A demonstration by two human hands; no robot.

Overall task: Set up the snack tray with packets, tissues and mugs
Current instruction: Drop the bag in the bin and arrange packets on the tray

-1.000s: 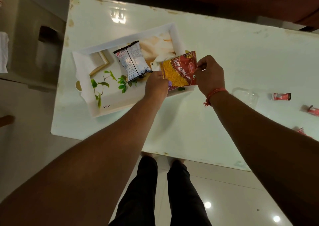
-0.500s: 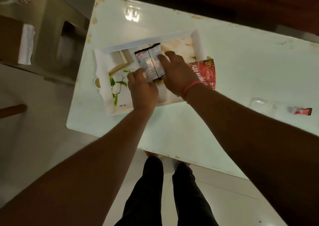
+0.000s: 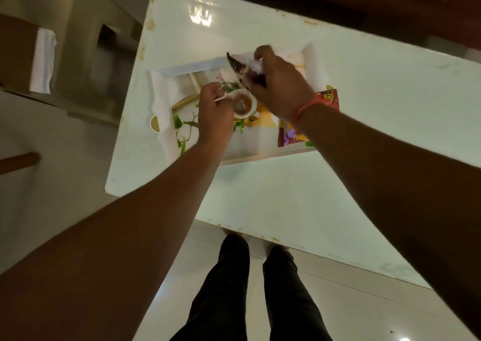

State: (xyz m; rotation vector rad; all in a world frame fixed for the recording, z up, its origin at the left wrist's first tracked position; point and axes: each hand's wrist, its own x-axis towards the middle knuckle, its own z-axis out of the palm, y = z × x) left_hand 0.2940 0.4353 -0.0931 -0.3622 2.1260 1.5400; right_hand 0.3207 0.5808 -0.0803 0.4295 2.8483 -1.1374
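Left hand (image 3: 214, 111) hovers over the printed white tray (image 3: 164, 111) on the pale desk (image 3: 286, 197), fingers curled, pinching a small white scrap; what it is cannot be told. Right hand (image 3: 279, 85) grips a silver-and-dark snack packet (image 3: 240, 63), lifted and tilted above the tray's far rim. A red snack packet (image 3: 329, 98) lies at the tray's right end, partly under the right wrist.
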